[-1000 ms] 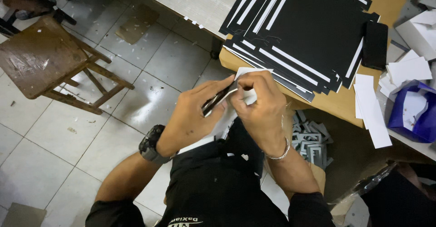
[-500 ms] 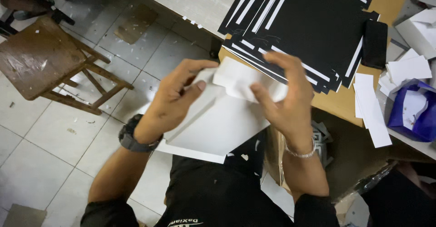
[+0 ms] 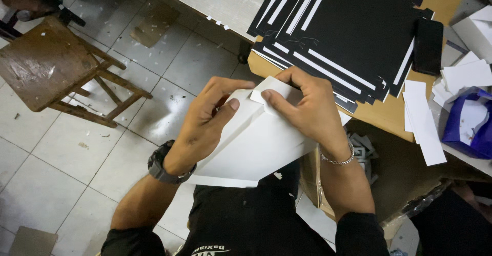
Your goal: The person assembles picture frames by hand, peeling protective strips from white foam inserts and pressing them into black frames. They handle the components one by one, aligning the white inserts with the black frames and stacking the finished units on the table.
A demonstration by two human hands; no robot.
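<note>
A person looks down at their own two hands, which hold a folded white cardboard sheet [image 3: 256,143] over their lap. The left hand [image 3: 207,120], with a dark wristwatch [image 3: 164,165] on its wrist, grips the sheet's left side, thumb pressed flat on the upper face and fingers curled around the edge. The right hand [image 3: 307,107], wearing a thin silver bracelet [image 3: 338,158], pinches a small folded flap at the sheet's top corner between thumb and fingers. Both hands are closed narrowly on the card, thumbs nearly meeting.

Just beyond the hands, a stack of black sheets with white stripes [image 3: 348,36] lies on a brown table [image 3: 441,0]. A black phone [image 3: 428,46] rests at the stack's right edge, with white paper strips [image 3: 423,120] farther right. To the left of the hands, a worn wooden stool [image 3: 56,71] stands on the tiled floor [image 3: 66,153].

Compared with half a second ago, the hands have drawn closer together and the sheet sits flatter, its top flap now folded down under the right thumb.
</note>
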